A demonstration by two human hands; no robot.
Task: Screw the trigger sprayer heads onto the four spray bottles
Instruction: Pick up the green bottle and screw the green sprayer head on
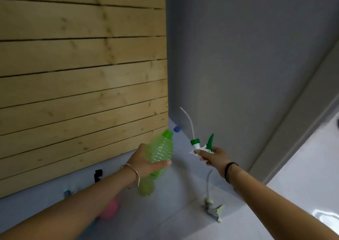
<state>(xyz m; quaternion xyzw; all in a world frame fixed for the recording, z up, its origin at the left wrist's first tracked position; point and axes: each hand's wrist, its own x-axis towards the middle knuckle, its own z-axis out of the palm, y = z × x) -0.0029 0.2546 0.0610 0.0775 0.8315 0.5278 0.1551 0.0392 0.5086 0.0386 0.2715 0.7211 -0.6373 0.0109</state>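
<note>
Against a wooden slat panel [82, 74] and a grey wall [238, 56], the head view finds both your arms stretched out above a grey surface [174, 193]. Your left hand [145, 162], a thin bangle [135, 175] at its wrist, grasps a green spray bottle [161, 148] around its ribbed middle, with the green neck tilted up and to the right. Your right hand [214, 157], a dark band [229, 170] at the wrist, grips 1 trigger sprayer head [197, 144] by its white body. The green collar faces the bottle, the green trigger points up, and the white dip tube [189, 122] curves up toward the wall. Head and bottle are near each other but apart. Below your right arm, a second sprayer head [212, 208] lies on the grey surface, its tube pointing away from you. A blue cap [177, 129] sits by the panel's corner. A blurred pink object [110, 210] shows under your left forearm, and you cannot tell what it is.
</note>
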